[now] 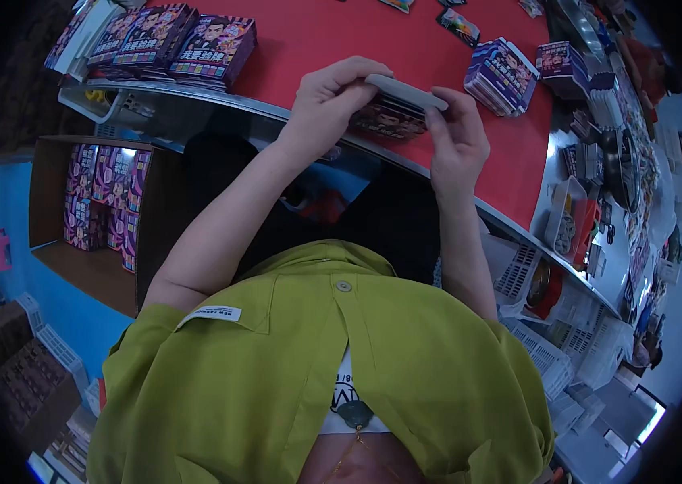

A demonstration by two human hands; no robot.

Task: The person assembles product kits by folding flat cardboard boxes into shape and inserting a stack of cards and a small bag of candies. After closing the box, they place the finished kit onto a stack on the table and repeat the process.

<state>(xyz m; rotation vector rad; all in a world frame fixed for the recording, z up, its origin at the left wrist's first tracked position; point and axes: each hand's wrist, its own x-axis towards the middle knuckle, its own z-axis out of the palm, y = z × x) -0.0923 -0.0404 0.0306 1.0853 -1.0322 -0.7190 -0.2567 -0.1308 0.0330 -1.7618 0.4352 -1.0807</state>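
My left hand (333, 103) and my right hand (455, 139) hold a printed purple box (389, 119) between them, above the front edge of the red tabletop (309, 40). A pale, flat panel or card (407, 91) lies along the top of the box, with my left fingers at one end and my right thumb and fingers at the other. The box's front shows a cartoon face and is in shadow. What is inside the box cannot be seen.
Purple boxes (210, 50) stand in rows at the table's back left. More stacked boxes (504, 77) are on the right. A cardboard carton (44, 202) with purple boxes is at lower left. White baskets (542, 355) and a white bin (568, 211) are at right.
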